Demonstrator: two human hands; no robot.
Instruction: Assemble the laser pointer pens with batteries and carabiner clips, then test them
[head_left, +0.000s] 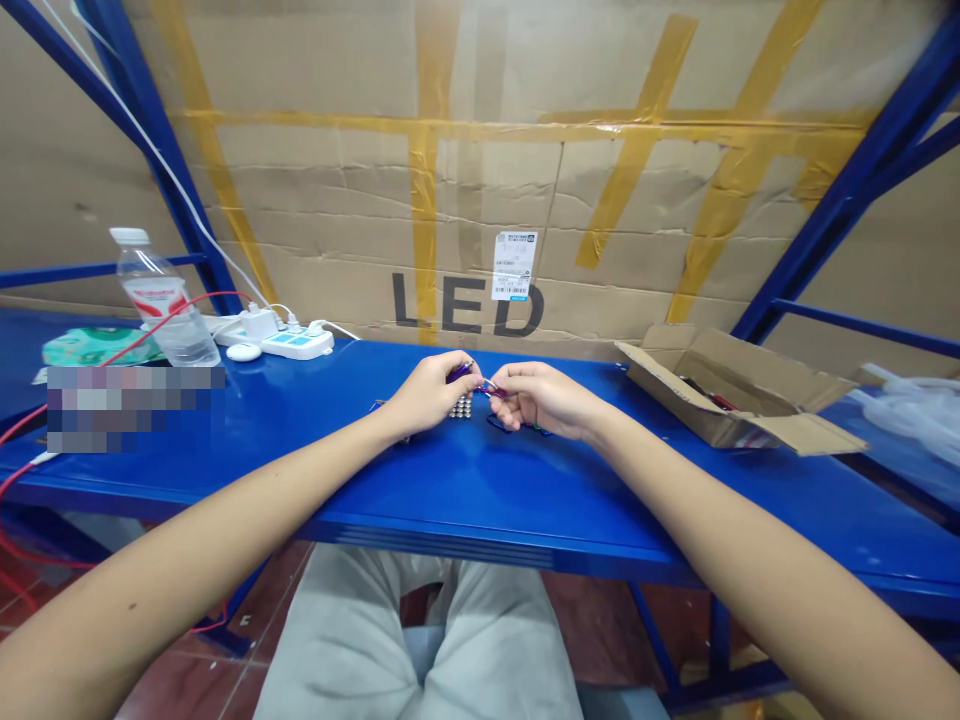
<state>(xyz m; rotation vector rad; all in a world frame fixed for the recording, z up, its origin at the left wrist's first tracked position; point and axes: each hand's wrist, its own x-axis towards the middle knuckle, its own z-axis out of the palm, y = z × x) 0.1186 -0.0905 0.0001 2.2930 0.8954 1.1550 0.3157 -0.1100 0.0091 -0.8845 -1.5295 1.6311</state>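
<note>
My left hand [439,393] is closed in a pinch on a small shiny purple-blue piece [459,372]. Close beside it, my right hand [544,397] pinches a small purple-red piece with a silvery end [491,388]. The two sets of fingertips nearly meet over the blue table, and the exact kind of both pieces is too small to make out. Below the fingers lies a tight block of small silvery round pieces [461,408]. A dark blue loop-shaped item [501,424] lies under my right hand, partly hidden by it.
An open cardboard box [720,425] with dark items inside stands at the right, near clear plastic wrapping [911,415]. At the left are a water bottle [176,325], a white power strip [296,340], a green packet [97,346] and a red cable [22,425]. A large carton [337,230] backs the blue table [480,490].
</note>
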